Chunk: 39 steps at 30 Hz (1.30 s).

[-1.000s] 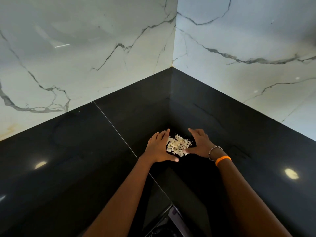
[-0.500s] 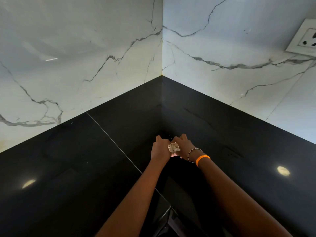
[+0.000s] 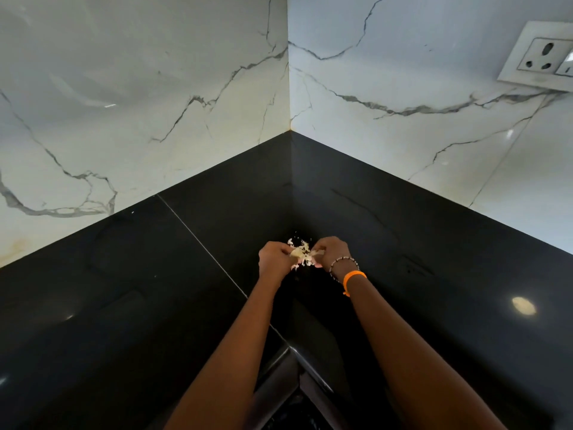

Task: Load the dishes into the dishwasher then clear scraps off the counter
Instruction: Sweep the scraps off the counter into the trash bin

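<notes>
A clump of pale, flaky food scraps point(image 3: 300, 253) is bunched between my two hands over the black counter point(image 3: 130, 305), in the inner corner. My left hand point(image 3: 273, 259) has its fingers curled around the left side of the clump. My right hand point(image 3: 331, 252), with a bead bracelet and an orange band at the wrist, curls around the right side. A few loose flakes point(image 3: 291, 242) stick out at the top and some hang below the hands. No dishes or dishwasher are in view.
White marble walls point(image 3: 155, 88) meet in a corner behind the counter. A white wall socket point(image 3: 541, 55) sits at the upper right. The counter's inner front edge point(image 3: 288, 352) forms a notch near my elbows.
The scraps lay spread on the counter between my open hands; both hands have since closed together around them and gathered them into one clump, which now looks lifted a little.
</notes>
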Tool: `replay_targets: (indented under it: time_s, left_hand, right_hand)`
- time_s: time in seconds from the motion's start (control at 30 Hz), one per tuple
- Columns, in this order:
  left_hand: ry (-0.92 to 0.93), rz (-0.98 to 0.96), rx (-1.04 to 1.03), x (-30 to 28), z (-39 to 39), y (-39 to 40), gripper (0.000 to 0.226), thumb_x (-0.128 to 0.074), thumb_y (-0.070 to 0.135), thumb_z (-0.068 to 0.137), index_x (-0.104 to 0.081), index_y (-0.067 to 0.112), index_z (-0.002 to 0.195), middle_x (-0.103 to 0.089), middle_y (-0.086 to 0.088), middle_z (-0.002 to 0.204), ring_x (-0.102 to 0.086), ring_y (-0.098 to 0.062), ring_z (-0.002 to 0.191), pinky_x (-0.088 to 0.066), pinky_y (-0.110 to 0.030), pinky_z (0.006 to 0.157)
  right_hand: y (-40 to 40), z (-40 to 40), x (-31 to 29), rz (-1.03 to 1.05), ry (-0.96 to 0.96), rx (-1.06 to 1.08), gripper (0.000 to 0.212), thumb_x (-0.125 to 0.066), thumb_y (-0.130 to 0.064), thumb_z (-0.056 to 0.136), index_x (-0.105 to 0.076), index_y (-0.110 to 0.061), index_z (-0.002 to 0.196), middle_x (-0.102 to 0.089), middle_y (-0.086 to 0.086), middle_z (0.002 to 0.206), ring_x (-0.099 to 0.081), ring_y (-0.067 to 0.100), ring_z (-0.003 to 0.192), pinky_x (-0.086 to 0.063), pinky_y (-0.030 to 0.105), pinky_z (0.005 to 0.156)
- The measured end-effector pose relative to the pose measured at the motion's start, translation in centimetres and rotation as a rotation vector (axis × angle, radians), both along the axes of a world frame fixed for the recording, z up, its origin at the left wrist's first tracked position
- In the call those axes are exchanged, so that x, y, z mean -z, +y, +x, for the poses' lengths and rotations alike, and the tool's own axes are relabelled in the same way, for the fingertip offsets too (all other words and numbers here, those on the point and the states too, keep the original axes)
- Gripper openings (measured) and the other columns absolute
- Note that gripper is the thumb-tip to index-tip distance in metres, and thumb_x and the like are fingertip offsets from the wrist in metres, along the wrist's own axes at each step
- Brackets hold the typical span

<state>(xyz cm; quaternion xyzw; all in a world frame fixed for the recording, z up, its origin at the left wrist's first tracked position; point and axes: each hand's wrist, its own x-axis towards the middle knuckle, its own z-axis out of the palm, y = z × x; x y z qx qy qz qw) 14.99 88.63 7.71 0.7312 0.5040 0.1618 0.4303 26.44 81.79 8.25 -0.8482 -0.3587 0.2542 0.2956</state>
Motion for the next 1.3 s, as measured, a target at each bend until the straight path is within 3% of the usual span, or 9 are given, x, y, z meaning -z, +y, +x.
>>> replay_targets:
  time_s: [0.1, 0.23, 0.6, 0.77, 0.9, 0.97, 1.07, 1.17, 1.3]
  left_hand:
    - [-0.152, -0.176, -0.103, -0.9, -0.7, -1.8, 0.012, -0.075, 0.005, 0.074, -0.066, 0.014, 0.072, -0.067, -0.007, 0.084, -0.062, -0.013, 0.072, -0.054, -0.023, 0.069]
    - [-0.307, -0.347, -0.146, -1.1, -3.1, -4.4, 0.012, -0.075, 0.002, 0.074, -0.067, 0.009, 0.078, -0.067, -0.011, 0.091, -0.064, -0.013, 0.076, -0.054, -0.016, 0.064]
    - [-0.244, -0.371, -0.004, -0.3, -14.0, -13.3, 0.011, -0.07, 0.01, 0.08, -0.066, 0.019, 0.085, -0.068, -0.006, 0.094, -0.064, -0.013, 0.087, -0.054, -0.027, 0.078]
    - [-0.231, -0.338, 0.046, 2.6, -18.7, -18.5, 0.008, -0.072, 0.006, 0.077, -0.069, 0.011, 0.084, -0.063, 0.002, 0.072, -0.058, 0.002, 0.062, -0.048, -0.013, 0.063]
    - [-0.144, -0.429, 0.016, 8.1, -20.8, -20.8, 0.028, -0.077, 0.001, 0.07, -0.069, -0.005, 0.096, -0.066, -0.009, 0.081, -0.057, -0.008, 0.062, -0.049, -0.023, 0.07]
    - [-0.071, -0.483, 0.002, 11.3, -21.3, -21.2, 0.032, -0.077, -0.001, 0.069, -0.067, -0.008, 0.099, -0.068, -0.012, 0.082, -0.058, -0.011, 0.065, -0.05, -0.027, 0.074]
    - [0.046, -0.53, -0.035, 17.0, -21.9, -21.4, 0.028, -0.075, -0.002, 0.071, -0.066, -0.009, 0.097, -0.062, 0.012, 0.05, -0.055, 0.005, 0.046, -0.052, -0.027, 0.071]
    - [0.161, -0.584, -0.01, 24.2, -22.0, -21.6, 0.026, -0.073, 0.006, 0.076, -0.066, -0.007, 0.098, -0.056, 0.022, 0.041, -0.057, 0.008, 0.049, -0.053, -0.031, 0.076]
    - [0.355, -0.492, 0.109, 34.5, -21.2, -21.9, 0.031, -0.073, 0.027, 0.074, -0.07, -0.001, 0.086, -0.064, -0.008, 0.064, -0.063, -0.023, 0.076, -0.043, -0.025, 0.066]
  right_hand:
    - [-1.9, 0.1, -0.5, 0.113, 0.285, 0.083, 0.018, -0.063, 0.006, 0.079, -0.066, 0.006, 0.097, -0.064, 0.012, 0.08, -0.059, 0.014, 0.06, -0.055, 0.022, 0.063]
    - [-5.2, -1.7, -1.4, 0.238, 0.469, 0.055, 0.019, -0.062, 0.008, 0.081, -0.063, 0.007, 0.099, -0.057, 0.004, 0.071, -0.058, 0.015, 0.067, -0.052, 0.012, 0.056]
    - [-14.9, -12.8, 0.6, 0.252, 0.474, 0.044, 0.013, -0.062, 0.002, 0.083, -0.065, 0.004, 0.095, -0.058, 0.004, 0.069, -0.056, 0.01, 0.064, -0.051, 0.015, 0.064]
    - [-20.0, -17.6, 4.2, 0.203, 0.524, 0.119, 0.02, -0.06, 0.011, 0.081, -0.06, 0.013, 0.101, -0.053, 0.003, 0.065, -0.051, 0.007, 0.06, -0.049, 0.016, 0.062]
    - [-22.9, -20.1, 8.8, 0.081, 0.607, 0.187, 0.022, -0.057, 0.016, 0.08, -0.06, 0.011, 0.101, -0.057, -0.008, 0.048, -0.053, -0.003, 0.042, -0.049, 0.01, 0.056]
    - [-23.5, -20.8, 11.6, 0.049, 0.733, 0.239, 0.019, -0.055, 0.018, 0.081, -0.059, 0.012, 0.099, -0.058, 0.002, 0.057, -0.056, -0.002, 0.042, -0.051, 0.009, 0.053]
    - [-23.9, -21.1, 16.9, -0.016, 0.836, 0.313, 0.015, -0.054, 0.017, 0.081, -0.058, 0.003, 0.078, -0.054, 0.008, 0.071, -0.06, 0.01, 0.057, -0.054, 0.012, 0.057]
    - [-24.1, -20.9, 24.4, -0.078, 0.853, 0.359, 0.022, -0.055, 0.016, 0.081, -0.059, 0.011, 0.103, -0.058, 0.006, 0.068, -0.062, 0.006, 0.053, -0.054, 0.012, 0.057]
    - [-23.8, -21.0, 34.6, -0.196, 0.874, 0.314, 0.028, -0.051, 0.014, 0.085, -0.054, 0.013, 0.113, -0.056, 0.005, 0.068, -0.063, 0.006, 0.054, -0.052, 0.01, 0.056]
